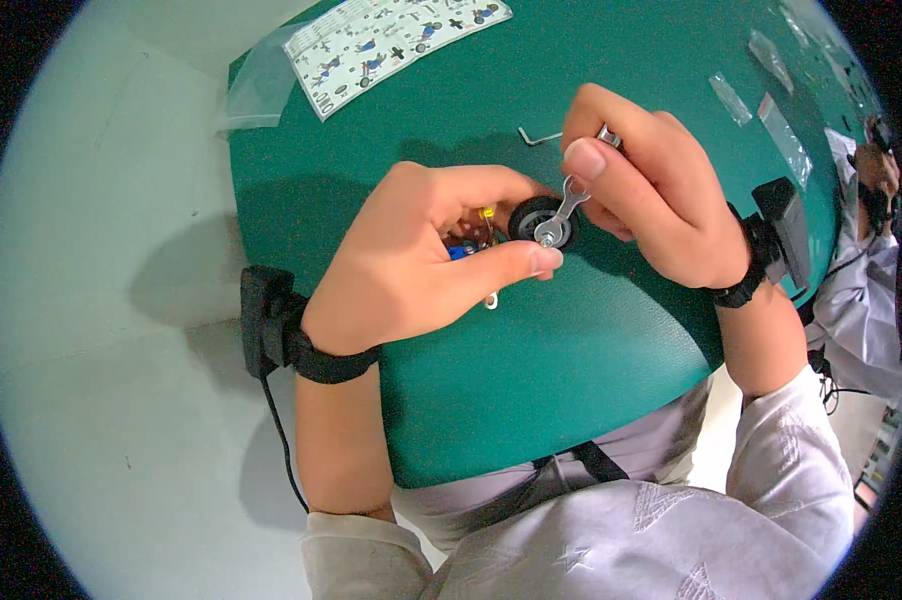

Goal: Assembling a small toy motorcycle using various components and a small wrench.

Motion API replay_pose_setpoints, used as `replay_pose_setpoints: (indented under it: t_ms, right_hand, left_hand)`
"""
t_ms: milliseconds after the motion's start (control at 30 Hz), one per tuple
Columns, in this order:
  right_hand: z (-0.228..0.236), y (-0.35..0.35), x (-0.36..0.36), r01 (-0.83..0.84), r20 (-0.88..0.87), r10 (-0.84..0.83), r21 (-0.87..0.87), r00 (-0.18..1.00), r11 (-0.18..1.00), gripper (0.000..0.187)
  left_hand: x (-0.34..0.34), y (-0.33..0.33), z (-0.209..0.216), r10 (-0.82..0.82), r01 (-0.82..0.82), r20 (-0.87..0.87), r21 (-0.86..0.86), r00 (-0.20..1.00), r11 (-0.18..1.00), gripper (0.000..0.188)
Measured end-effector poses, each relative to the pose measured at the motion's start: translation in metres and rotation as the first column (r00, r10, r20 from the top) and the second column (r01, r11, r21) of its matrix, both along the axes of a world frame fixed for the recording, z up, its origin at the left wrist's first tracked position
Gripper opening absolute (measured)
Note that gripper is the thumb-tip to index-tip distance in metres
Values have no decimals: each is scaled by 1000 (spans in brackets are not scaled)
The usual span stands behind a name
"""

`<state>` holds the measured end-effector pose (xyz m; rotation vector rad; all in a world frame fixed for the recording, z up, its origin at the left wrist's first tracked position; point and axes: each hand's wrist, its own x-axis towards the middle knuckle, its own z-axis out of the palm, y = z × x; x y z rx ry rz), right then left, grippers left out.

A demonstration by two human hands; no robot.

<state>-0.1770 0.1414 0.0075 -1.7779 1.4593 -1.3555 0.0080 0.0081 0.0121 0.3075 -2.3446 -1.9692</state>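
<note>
My left hand [441, 245] is closed round a small model vehicle, mostly hidden in the palm, with blue and yellow parts showing. Its black wheel [523, 218] faces up between thumb and fingers. A small silver wrench [568, 207] sits with one end over the nut at the wheel's hub, beside my left thumb tip; its open jaw points up toward my right hand. My right hand [641, 185] is closed just right of the wheel, pinching a small shiny metal piece [609, 137] between thumb and forefinger. Its full shape is hidden.
On the green table [531, 370] an L-shaped hex key [541, 138] lies beyond my hands. A printed instruction sheet [371, 50] and a clear plastic bag [261, 85] lie at the far left. Small clear bags [786, 140] lie at the right, near another person's white sleeve [861, 310].
</note>
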Motion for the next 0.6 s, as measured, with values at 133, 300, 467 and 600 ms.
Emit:
replay_pose_setpoints:
  t_ms: [133,300,467,600]
  right_hand:
    - [1,1,0,2,-7,-2,10,1000,1000,32]
    - [4,3,-1,-17,-67,17,6,998,1000,32]
    - [4,0,-1,-26,-31,27,29,999,999,31]
    - [2,0,-2,-38,16,38,54,999,998,31]
  left_hand:
    - [0,-1,0,-9,8,-4,-39,1000,999,23]
    - [0,-1,-2,-24,24,-11,-54,1000,998,22]
    - [0,-1,4,-53,56,39,-94,998,994,21]
    - [0,-1,-1,-26,26,-4,-37,1000,999,20]
